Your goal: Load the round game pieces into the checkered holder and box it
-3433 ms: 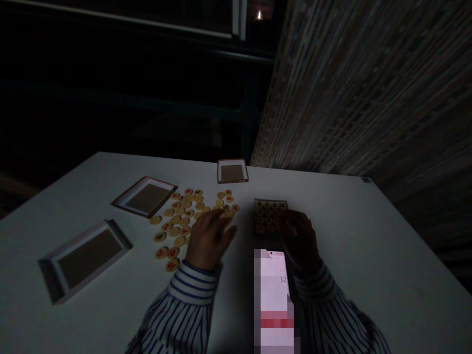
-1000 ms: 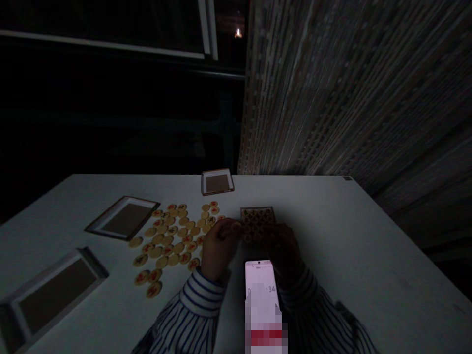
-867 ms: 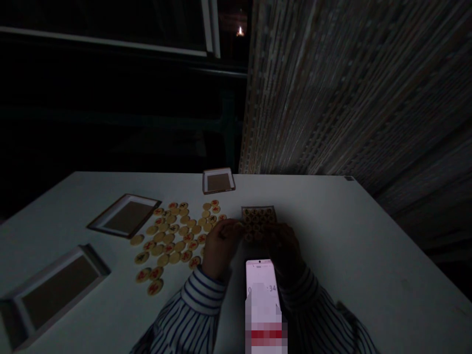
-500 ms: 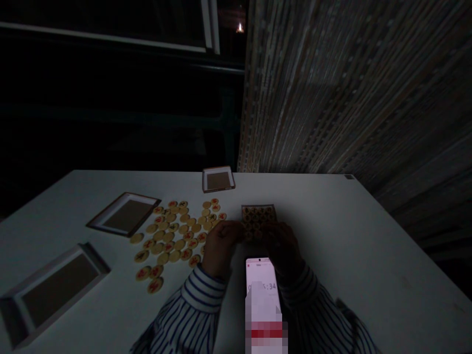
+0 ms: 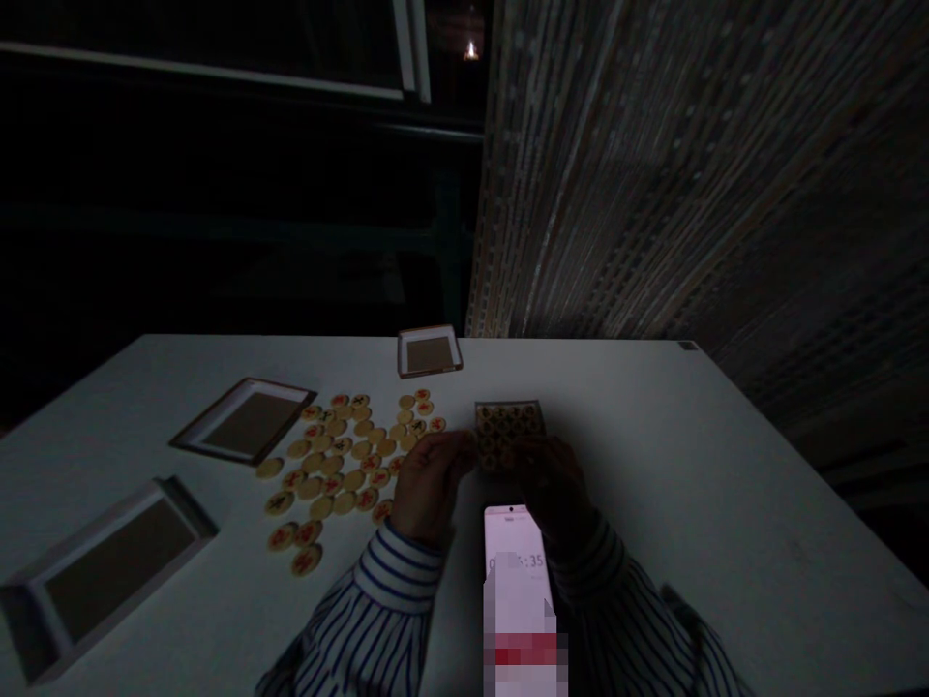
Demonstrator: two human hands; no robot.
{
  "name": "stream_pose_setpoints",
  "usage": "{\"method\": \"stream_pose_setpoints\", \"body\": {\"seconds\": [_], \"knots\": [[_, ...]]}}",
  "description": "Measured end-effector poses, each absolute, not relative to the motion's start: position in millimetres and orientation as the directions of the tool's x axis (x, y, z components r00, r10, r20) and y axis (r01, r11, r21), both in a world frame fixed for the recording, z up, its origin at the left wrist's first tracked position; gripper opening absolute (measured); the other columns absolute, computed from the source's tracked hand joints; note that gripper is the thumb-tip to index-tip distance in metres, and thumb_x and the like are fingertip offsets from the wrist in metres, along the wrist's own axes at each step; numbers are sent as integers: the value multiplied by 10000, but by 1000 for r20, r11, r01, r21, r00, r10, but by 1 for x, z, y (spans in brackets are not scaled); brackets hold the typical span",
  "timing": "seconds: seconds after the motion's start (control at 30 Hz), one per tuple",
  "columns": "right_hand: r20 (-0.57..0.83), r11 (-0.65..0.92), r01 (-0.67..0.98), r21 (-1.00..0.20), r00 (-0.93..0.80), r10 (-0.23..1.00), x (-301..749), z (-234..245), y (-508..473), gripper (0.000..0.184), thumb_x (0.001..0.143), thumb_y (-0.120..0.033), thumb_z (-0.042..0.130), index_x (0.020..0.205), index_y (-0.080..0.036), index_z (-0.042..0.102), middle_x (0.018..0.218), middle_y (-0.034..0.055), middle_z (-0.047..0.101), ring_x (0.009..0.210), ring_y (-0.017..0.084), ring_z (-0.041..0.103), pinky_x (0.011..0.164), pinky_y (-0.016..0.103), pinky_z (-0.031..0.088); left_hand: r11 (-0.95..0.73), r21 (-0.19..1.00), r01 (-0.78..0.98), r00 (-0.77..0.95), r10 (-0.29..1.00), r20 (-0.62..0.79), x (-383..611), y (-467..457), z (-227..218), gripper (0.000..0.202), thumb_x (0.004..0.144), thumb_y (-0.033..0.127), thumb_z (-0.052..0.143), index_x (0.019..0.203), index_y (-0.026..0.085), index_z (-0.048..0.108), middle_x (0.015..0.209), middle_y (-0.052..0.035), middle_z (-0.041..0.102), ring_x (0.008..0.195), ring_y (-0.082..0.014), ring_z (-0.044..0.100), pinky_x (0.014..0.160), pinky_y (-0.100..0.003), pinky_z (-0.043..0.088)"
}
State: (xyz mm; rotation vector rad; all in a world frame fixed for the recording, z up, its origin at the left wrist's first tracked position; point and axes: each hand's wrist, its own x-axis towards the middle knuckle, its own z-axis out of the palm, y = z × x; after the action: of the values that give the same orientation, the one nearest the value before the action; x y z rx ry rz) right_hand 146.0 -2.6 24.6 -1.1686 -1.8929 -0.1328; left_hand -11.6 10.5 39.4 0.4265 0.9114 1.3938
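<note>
Our left hand (image 5: 432, 479) and right hand (image 5: 555, 484) crowded the small box of yellow wooden discs (image 5: 509, 423) (light, rigid; pinch rims); whether either grasped anything, we couldn't tell.

Blue-striped white sleeves (image 5: 396, 590), yellow discs (image 5: 341, 455)

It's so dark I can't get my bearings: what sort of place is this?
Probably a dim indoor room at night: a plain white table beside what looks like a woven blind, with a dark window behind. Loose game discs and shallow trays suggest a home or office.
</note>
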Motion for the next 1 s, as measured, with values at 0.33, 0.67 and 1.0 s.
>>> {"method": "stream_pose_setpoints", "body": {"seconds": [0.33,0.67,1.0], "knots": [[724,546,768,-336,-161,671,146,18,-1,99,816,-181,504,831,-176,602,825,62,654,787,175,566,730,348,451,233,701,-674,-36,937,-346,-7,8,48,328,611,110,708,928,151,636,788,-28,689,724,-106,641,686,-191,522],[701,533,757,-377,-142,699,146,26,-1,169,844,-204,457,849,-186,624,785,63,645,783,172,577,713,339,474,217,819,-532,-96,945,-313,-13,8,41,362,569,219,753,900,131,637,759,-35,680,650,-100,625,585,-177,492],[612,631,711,-311,-358,705,133,32,12,217,837,-242,503,1020,-199,612,984,66,644,962,187,542,857,369,421,191,918,-349,-100,966,-239,-14,2,48,205,637,290,667,807,177,686,887,-63,696,843,-176,633,756,-260,503]]}}
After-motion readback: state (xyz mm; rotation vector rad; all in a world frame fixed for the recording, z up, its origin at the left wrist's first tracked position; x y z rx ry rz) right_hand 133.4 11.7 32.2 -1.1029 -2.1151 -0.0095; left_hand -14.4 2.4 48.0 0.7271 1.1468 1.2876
